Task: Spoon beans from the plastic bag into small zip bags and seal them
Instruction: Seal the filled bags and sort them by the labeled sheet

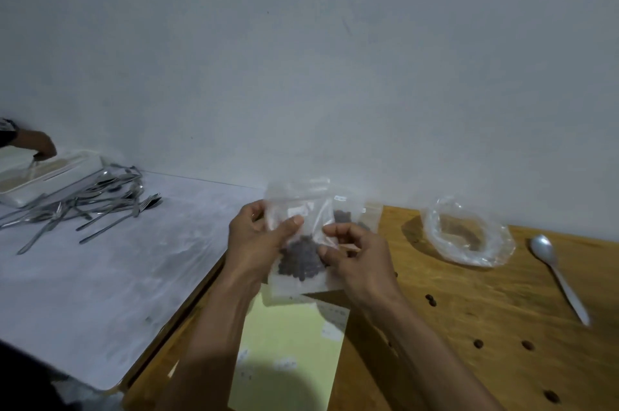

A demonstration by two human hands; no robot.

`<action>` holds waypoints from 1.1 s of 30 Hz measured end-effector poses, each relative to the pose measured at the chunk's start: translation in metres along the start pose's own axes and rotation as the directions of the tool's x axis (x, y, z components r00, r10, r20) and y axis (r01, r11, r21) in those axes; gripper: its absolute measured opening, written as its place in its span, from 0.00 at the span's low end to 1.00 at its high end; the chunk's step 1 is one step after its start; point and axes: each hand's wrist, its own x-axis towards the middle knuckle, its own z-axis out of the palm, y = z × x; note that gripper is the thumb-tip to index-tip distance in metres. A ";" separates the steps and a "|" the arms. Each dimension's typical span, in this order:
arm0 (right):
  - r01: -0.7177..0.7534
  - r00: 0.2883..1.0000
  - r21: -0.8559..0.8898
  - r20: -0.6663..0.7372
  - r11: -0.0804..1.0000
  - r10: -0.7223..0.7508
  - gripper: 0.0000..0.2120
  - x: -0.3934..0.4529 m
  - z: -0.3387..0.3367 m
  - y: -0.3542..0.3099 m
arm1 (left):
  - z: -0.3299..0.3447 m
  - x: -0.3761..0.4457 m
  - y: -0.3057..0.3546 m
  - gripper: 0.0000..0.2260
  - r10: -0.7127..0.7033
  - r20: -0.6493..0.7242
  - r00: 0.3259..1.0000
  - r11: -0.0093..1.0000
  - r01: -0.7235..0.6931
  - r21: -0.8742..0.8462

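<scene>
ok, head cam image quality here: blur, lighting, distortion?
Head view: dim, flat light, soft overall; the spoon handle smears toward its tip, the beans in the zip bag merge into a dark blur; wide-angle bends the table edge; mild glare on the plastic bag.

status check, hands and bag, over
Left hand and right hand both pinch the small zip bag, beans inside. Spoon lying on table, plastic bag beside it. Nothing in the way.

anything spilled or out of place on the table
Yes: a few loose beans lie on the wooden table near the right hand, outside any bag. The spoon lies beside the big plastic bag.
</scene>
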 end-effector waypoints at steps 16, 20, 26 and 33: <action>-0.091 0.978 -0.576 -0.205 0.812 -0.036 0.23 0.124 -0.010 0.032 | 0.075 0.088 -0.038 0.29 0.076 0.206 0.976 0.781 -0.186 0.596; -0.107 0.991 -0.748 -0.134 0.655 0.009 0.23 0.130 -0.007 0.040 | 0.079 0.100 -0.048 0.28 0.050 0.242 0.969 0.680 -0.211 0.702; -0.075 0.996 -0.822 -0.091 0.564 -0.001 0.25 0.125 -0.009 0.045 | 0.079 0.099 -0.054 0.25 0.052 0.246 0.968 0.658 -0.219 0.721; -0.054 0.990 -0.686 -0.134 0.725 -0.053 0.25 0.097 -0.023 0.035 | 0.072 0.062 -0.043 0.22 0.132 0.218 0.967 0.726 -0.244 0.642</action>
